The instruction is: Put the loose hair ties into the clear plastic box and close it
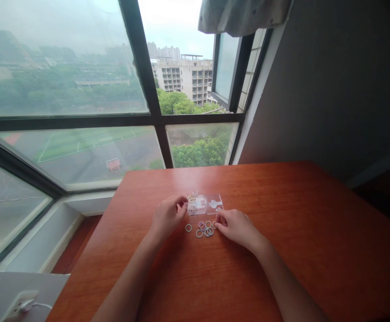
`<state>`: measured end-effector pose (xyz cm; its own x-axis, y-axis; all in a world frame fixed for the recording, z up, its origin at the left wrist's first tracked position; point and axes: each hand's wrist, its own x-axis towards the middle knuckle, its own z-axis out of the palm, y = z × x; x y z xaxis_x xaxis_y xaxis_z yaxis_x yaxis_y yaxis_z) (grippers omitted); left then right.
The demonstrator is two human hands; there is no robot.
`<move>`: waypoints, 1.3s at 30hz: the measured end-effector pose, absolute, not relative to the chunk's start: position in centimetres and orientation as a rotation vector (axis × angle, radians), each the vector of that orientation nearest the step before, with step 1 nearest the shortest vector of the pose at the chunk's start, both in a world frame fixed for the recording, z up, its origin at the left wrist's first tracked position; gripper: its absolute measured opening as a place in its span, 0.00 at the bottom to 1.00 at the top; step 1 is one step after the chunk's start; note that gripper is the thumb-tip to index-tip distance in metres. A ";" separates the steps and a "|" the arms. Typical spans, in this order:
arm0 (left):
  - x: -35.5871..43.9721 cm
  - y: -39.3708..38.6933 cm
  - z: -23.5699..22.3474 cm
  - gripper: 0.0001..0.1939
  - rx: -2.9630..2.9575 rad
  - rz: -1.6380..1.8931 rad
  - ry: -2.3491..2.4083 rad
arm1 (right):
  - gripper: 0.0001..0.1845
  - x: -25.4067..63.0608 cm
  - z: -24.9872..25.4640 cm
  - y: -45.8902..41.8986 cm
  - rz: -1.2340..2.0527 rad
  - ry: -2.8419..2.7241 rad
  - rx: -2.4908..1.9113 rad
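Note:
A small clear plastic box with its lid folded open to the right lies on the reddish wooden table. Some small rings lie inside it. Several more small coloured rings are scattered on the table just in front of the box. My left hand rests at the box's left side, fingers curled, fingertips touching its edge. My right hand lies on the table right of the loose rings, fingers bent together at the nearest ring. Whether it pinches a ring is too small to tell.
The table stands against a large window at the far edge and a dark wall on the right. A white socket with a plugged cable sits on a ledge at the lower left. A curtain hangs above.

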<state>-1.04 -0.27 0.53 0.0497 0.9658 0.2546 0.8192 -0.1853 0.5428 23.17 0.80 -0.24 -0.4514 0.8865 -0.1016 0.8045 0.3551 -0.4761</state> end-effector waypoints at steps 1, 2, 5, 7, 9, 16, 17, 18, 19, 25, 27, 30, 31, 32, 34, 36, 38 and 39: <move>-1.0 -0.3 0.5 0.08 2.075 0.842 1.818 | 0.05 23.2 -0.3 0.8 0.694 -2.438 -1.538; -0.9 -0.3 0.5 0.07 2.074 0.841 1.812 | 0.06 23.2 -0.3 0.8 0.686 -2.440 -1.534; -0.6 -0.4 0.5 0.07 2.087 0.831 1.796 | 0.06 23.1 -0.4 0.8 0.674 -2.453 -1.520; -0.4 -0.5 0.5 0.07 2.092 0.821 1.796 | 0.05 23.0 -0.4 0.8 0.667 -2.454 -1.528; -0.4 -0.5 0.5 0.07 2.089 0.817 1.793 | 0.04 23.0 -0.4 0.9 0.672 -2.448 -1.531; -0.3 -0.5 0.6 0.07 2.081 0.813 1.790 | 0.04 22.8 -0.6 0.8 0.713 -2.457 -1.494; -0.3 -0.5 0.6 0.07 2.080 0.810 1.791 | 0.04 22.8 -0.6 0.7 0.709 -2.462 -1.494; -0.2 -0.5 0.6 0.07 2.080 0.808 1.792 | 0.04 22.7 -0.7 0.7 0.705 -2.470 -1.492; -0.2 -0.5 0.7 0.08 2.081 0.806 1.791 | 0.04 22.7 -0.7 0.7 0.701 -2.477 -1.490; 0.0 -0.5 0.7 0.08 2.084 0.804 1.785 | 0.05 22.6 -0.8 0.5 0.667 -2.486 -1.494; 0.0 -0.5 0.6 0.08 2.082 0.807 1.786 | 0.05 22.5 -0.7 0.4 0.673 -2.487 -1.489; -0.1 -0.5 0.5 0.08 2.089 0.811 1.781 | 0.05 22.3 -0.5 0.3 0.692 -2.496 -1.471; -0.1 -0.5 0.5 0.09 2.091 0.813 1.777 | 0.05 22.2 -0.5 0.2 0.693 -2.498 -1.465; -0.1 -0.5 0.5 0.09 2.092 0.817 1.772 | 0.05 22.2 -0.4 0.2 0.692 -2.500 -1.457; -0.2 -0.6 0.4 0.08 2.090 0.830 1.762 | 0.05 22.0 -0.4 0.1 0.686 -2.499 -1.445; -0.2 -0.6 0.4 0.08 2.087 0.846 1.757 | 0.05 21.8 -0.3 0.0 0.682 -2.504 -1.446; -0.2 -0.5 0.4 0.08 2.086 0.855 1.753 | 0.05 21.7 -0.3 0.0 0.677 -2.518 -1.454; -0.2 -0.5 0.4 0.08 2.086 0.853 1.752 | 0.05 21.7 -0.3 -0.1 0.673 -2.523 -1.456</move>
<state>-0.18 -0.53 0.44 0.0872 0.9632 0.2544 0.7940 -0.2214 0.5661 21.68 -0.07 -0.29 -0.5169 0.8513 -0.0904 0.7833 0.4278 -0.4510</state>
